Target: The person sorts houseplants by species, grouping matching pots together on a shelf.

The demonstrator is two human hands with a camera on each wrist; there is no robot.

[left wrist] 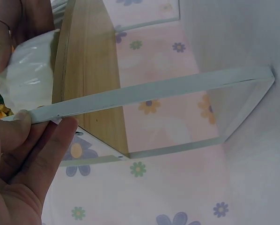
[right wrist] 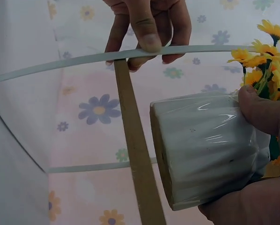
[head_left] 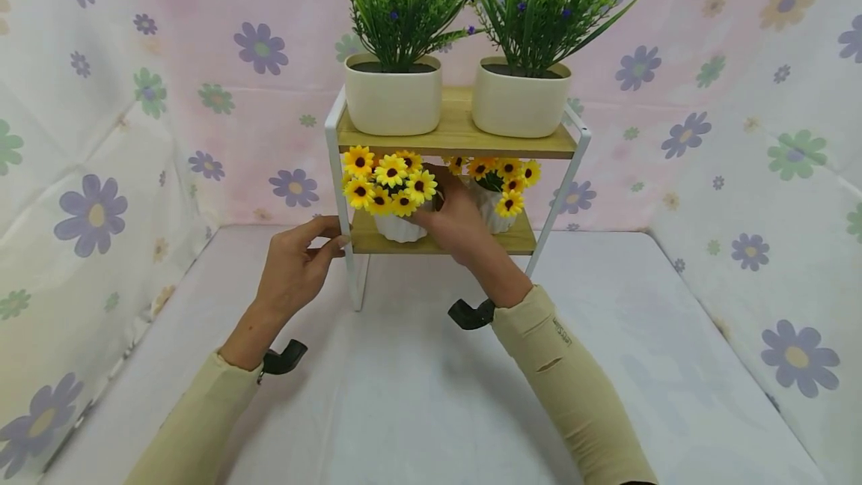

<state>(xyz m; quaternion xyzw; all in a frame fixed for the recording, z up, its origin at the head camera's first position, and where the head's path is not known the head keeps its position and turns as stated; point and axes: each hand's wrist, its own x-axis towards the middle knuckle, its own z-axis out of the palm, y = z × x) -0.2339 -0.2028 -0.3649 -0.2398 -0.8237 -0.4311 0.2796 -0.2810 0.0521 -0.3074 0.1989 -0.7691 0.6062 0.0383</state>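
My left hand (head_left: 292,264) pinches the white metal frame (left wrist: 144,91) of a two-tier plant stand by its left front upright, level with the lower wooden shelf (head_left: 515,242). With my right hand (head_left: 460,221) I grip a white pot (right wrist: 205,147) of yellow artificial sunflowers (head_left: 390,180) at the left of that shelf. In the right wrist view its base is slightly off the board, thumb on one side of the pot. A second white pot (head_left: 494,208) with sunflowers stands right of my hand, partly hidden behind it.
Two cream planters (head_left: 393,102) with purple-flowered grass stand side by side on the upper wooden shelf (head_left: 456,114). The stand rests on a white-covered table (head_left: 404,380). Flower-patterned cloth (head_left: 269,118) hangs behind and along both sides.
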